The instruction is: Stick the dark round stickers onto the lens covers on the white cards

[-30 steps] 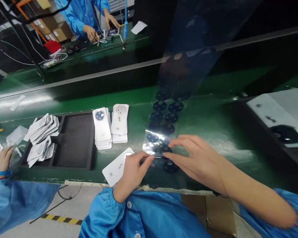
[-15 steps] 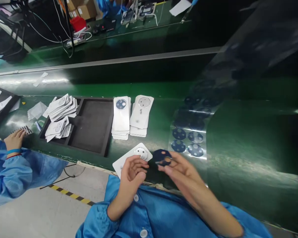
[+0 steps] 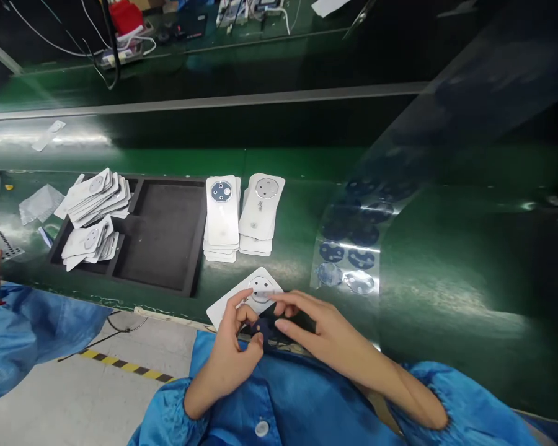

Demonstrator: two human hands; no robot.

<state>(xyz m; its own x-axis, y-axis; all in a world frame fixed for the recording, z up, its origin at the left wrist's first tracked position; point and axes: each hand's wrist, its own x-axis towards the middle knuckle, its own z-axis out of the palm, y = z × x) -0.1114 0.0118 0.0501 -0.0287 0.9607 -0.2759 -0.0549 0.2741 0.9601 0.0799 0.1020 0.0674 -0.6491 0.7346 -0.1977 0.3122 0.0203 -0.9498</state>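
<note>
Hugging the bench edge (image 3: 167,316), right hand (image 3: 335,331)

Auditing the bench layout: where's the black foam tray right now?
In the head view, left of centre, the black foam tray lies on the green bench, directly left of the two white card stacks.

Card stacks (image 3: 222,217) lie between a foam tray (image 3: 160,238) and a film sheet (image 3: 348,260) of lens rings.
</note>
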